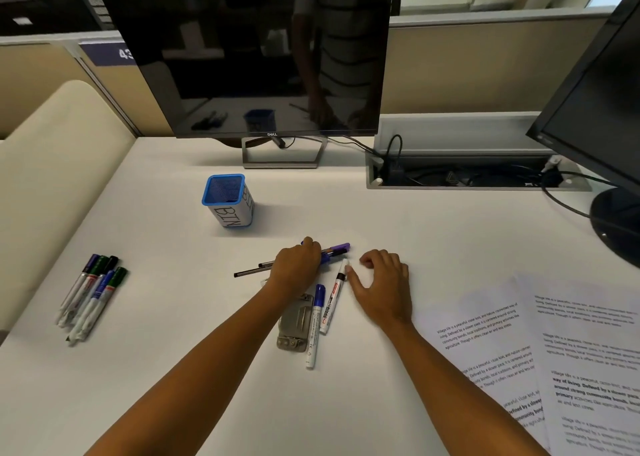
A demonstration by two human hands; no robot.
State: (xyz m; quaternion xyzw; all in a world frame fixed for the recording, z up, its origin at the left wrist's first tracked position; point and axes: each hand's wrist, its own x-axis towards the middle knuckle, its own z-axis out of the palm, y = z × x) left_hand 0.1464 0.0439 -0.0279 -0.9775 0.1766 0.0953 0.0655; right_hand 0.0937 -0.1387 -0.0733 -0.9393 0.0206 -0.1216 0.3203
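Head view: left hand (297, 265) curls round the purple pen (337, 247) mid-desk, right hand (382, 282) rests loosely spread and empty at its three o'clock; sorting seems half done, with a marker bunch (91, 296) grouped at nine o'clock and two whiteboard markers (316, 324) left.

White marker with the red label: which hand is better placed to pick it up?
Right: the right hand is free, its thumb beside the white marker; the left hand holds the purple pens.

Office cubicle, Dell monitor (249, 53), partition (485, 71) (beige)
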